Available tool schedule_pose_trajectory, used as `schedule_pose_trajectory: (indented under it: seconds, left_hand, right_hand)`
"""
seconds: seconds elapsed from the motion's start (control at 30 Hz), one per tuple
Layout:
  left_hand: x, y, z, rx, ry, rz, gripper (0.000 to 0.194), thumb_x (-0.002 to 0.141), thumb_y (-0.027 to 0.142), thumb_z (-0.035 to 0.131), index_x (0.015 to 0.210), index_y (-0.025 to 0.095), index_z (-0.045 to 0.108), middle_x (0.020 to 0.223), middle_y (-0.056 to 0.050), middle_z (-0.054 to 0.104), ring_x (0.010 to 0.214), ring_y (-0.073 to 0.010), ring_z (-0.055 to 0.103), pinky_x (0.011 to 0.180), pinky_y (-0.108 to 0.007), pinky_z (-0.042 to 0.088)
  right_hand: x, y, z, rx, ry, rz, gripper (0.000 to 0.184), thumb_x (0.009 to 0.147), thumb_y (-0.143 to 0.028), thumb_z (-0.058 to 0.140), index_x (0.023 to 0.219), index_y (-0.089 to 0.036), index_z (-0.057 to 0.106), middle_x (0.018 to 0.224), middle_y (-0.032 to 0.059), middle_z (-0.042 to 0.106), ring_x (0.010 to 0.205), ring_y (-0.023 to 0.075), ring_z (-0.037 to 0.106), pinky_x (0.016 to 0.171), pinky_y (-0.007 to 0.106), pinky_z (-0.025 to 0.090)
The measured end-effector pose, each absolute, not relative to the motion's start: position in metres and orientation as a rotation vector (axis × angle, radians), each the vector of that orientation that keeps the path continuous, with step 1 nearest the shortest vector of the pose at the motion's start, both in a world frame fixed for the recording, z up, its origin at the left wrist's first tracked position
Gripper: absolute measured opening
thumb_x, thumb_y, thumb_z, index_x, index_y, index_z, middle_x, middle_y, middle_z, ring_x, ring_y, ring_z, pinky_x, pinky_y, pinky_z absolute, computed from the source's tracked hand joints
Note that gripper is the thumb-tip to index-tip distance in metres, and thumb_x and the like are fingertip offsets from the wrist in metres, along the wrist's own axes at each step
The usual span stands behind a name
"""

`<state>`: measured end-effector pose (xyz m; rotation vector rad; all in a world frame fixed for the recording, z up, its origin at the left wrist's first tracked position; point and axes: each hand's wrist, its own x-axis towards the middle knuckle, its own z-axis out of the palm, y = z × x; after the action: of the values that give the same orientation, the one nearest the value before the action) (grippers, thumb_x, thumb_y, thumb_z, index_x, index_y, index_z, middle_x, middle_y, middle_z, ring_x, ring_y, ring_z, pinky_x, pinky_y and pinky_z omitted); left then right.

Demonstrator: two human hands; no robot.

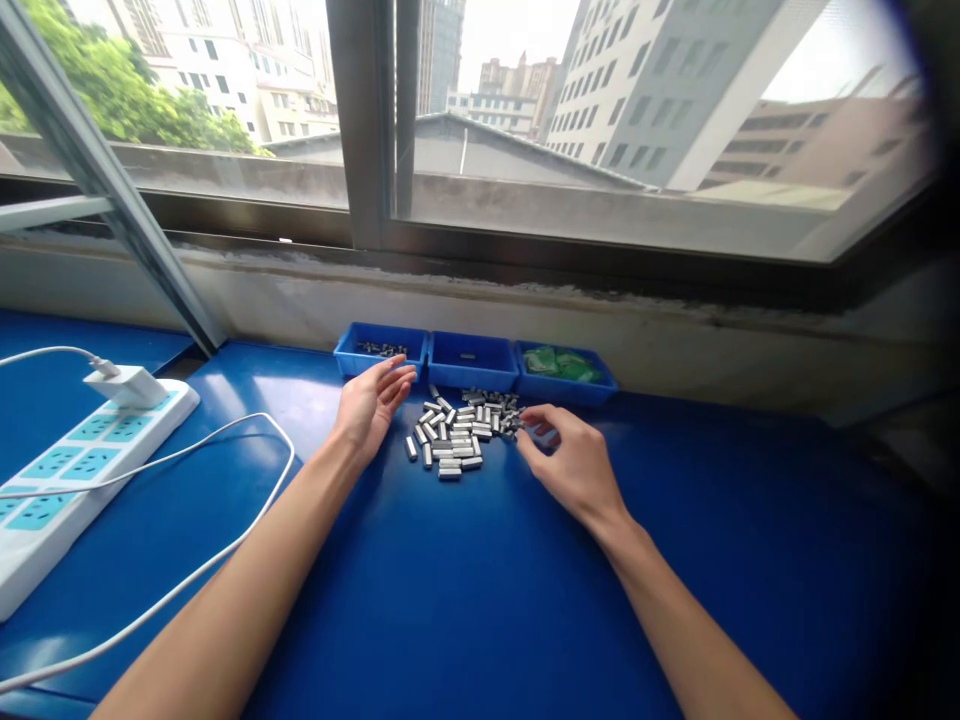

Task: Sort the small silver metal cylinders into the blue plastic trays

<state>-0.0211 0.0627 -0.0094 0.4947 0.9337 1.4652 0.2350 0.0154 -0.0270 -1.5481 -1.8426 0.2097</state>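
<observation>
A pile of short silvery metal cylinders [461,448] lies on the blue table. Smaller dark metal pieces [480,397] mingle with them at the pile's back and right. My left hand [373,400] is held left of the pile, in front of the left blue bin [346,358], palm facing inward, fingers stretched out and holding nothing. At the pile's right edge is my right hand [574,458], its thumb and index finger curved but apart beside the small pieces. Whether its fingertips touch any piece is hard to see.
The left bin holds small dark pieces. Beside it stand a middle blue bin [472,378] with one small piece and a right blue bin [592,392] with green packets [559,362]. A white power strip [67,490] and cable [255,525] lie left. A window frame [367,130] rises behind.
</observation>
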Motion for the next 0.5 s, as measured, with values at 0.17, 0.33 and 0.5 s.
schedule_pose_trajectory:
  seconds: [0.17,0.33,0.5]
  left_hand:
    - [-0.006,0.047,-0.007,0.937,0.970,1.337,0.030,0.081,0.033,0.070,0.101,0.009,0.072,0.086,-0.011,0.075,0.077,-0.0161,0.072,0.076,-0.025,0.057]
    - [0.008,0.037,-0.010,1.293,0.988,1.163,0.037,0.083,0.043,0.067,0.100,0.010,0.073,0.082,-0.009,0.075,0.071,-0.0172,0.070,0.071,-0.028,0.056]
    - [0.012,0.036,-0.017,1.413,0.999,1.101,0.036,0.086,0.042,0.063,0.104,0.012,0.073,0.084,-0.009,0.075,0.074,-0.0183,0.070,0.072,-0.029,0.055]
  right_hand:
    - [0.235,0.014,-0.027,-1.539,-1.926,0.301,0.024,0.078,-0.022,0.061,0.100,-0.023,0.068,0.092,0.0048,0.071,0.083,0.0214,0.065,0.075,0.033,0.049]
    - [0.234,0.014,-0.028,-1.502,-1.966,0.328,0.018,0.080,-0.020,0.058,0.093,-0.022,0.069,0.089,0.0051,0.072,0.083,0.0211,0.065,0.078,0.033,0.049]
    - [0.236,0.015,-0.026,-1.529,-1.931,0.381,0.010,0.080,-0.020,0.060,0.082,-0.021,0.070,0.083,0.0043,0.072,0.076,0.0203,0.066,0.075,0.033,0.049]
